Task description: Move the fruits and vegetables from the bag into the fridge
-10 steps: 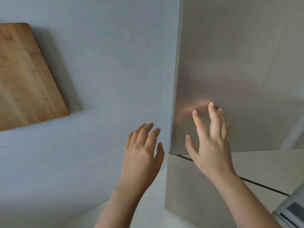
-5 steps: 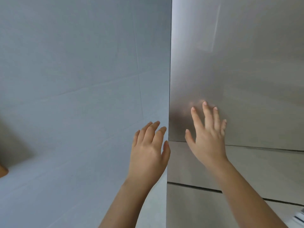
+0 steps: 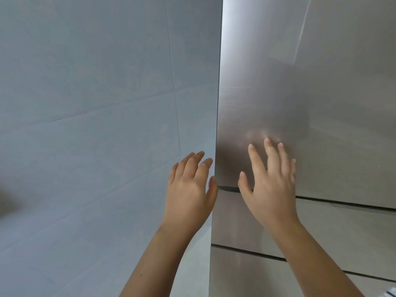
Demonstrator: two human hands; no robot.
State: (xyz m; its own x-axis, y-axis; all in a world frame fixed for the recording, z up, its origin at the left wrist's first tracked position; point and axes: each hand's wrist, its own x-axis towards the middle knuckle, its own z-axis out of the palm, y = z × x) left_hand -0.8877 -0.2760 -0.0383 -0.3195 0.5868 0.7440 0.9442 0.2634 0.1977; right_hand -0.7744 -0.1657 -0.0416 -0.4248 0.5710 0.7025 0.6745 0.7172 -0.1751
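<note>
fridge [image 3: 310, 103] door closed. right hand [image 3: 272, 185] spread flat near its lower left corner, holding nothing, apparently steadying it. left hand [image 3: 190, 189] open, empty, at the door's edge, probably seeking purchase to open it. bag and produce out of view

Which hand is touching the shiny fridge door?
The right hand: its fingers spread flat against the fridge door. The left hand reaches beside the door's edge instead.

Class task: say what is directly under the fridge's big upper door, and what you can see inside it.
Under the upper door run two drawer fronts, divided by dark seams. All are shut, so nothing inside shows. The right hand lies spread on the door.
</note>
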